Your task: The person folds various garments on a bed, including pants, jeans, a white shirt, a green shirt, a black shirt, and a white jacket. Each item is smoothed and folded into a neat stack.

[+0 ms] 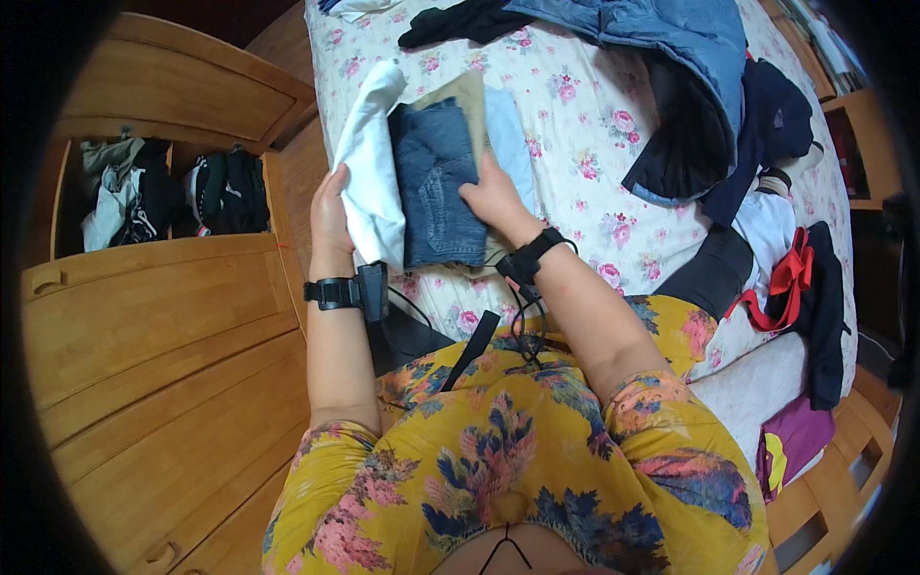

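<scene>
Between my two hands is a bundle of folded clothes, held over the bed. My left hand grips the outer side of a white garment, its fingers partly hidden behind the cloth. Beside the white garment are folded blue jeans, back pocket facing up. My right hand pinches their right edge, thumb on the denim and fingers out of sight underneath. Khaki cloth shows behind the jeans. A light blue folded garment lies on the bed just past my right hand.
A flowered sheet covers the bed. A blue padded jacket, dark clothes and a red strap-like piece lie to the right. On the left stands a wooden cabinet with an open compartment of clothes.
</scene>
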The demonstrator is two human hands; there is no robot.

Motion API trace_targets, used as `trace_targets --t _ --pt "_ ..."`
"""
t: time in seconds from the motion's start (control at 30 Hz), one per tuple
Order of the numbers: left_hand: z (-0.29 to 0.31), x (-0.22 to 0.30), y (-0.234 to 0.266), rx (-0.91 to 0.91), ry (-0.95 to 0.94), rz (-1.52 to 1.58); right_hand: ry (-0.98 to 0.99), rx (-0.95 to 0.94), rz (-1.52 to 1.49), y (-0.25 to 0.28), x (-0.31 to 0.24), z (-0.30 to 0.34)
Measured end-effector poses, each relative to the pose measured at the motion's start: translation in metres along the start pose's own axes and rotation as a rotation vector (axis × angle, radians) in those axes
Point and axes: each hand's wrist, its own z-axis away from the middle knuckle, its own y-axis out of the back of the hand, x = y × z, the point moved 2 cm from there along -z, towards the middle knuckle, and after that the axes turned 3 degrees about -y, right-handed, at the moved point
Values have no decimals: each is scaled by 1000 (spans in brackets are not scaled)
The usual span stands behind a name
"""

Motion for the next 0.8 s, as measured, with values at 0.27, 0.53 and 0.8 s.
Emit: trace_targets --t 0.27,0.53,0.8 --pt "-4 19 13 -63 -26 17 122 7 -70 -27 -31 -4" --pt "-13 -5 -4 -122 -9 22 -81 100 46 8 36 -6" --pt "-11 -5 -6 -65 -8 37 -197 94 39 20 34 -12"
